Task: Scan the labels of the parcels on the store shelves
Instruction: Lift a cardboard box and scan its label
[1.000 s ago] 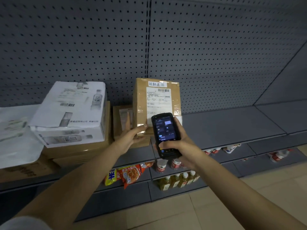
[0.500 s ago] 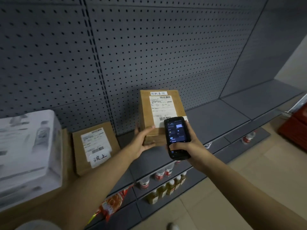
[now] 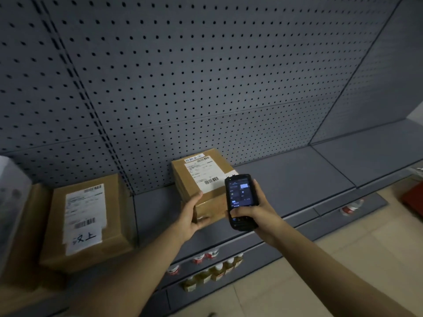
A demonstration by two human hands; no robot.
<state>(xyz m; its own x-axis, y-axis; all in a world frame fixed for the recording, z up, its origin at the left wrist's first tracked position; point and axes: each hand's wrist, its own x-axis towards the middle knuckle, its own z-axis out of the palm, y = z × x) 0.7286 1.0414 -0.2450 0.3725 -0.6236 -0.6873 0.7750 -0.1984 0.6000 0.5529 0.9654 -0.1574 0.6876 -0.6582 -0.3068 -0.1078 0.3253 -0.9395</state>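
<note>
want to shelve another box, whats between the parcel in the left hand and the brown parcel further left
In the head view, only bare grey shelf and a thin upright divider lie between the held parcel and the labelled parcel.

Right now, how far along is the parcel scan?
Done: nothing in the picture proves a finished scan. In hand: the left hand grips the small brown parcel, label up, while the right hand holds the handheld scanner beside its barcode. Left: likely the larger parcel to the left, label up and untouched; whether it was scanned cannot be told.
</note>
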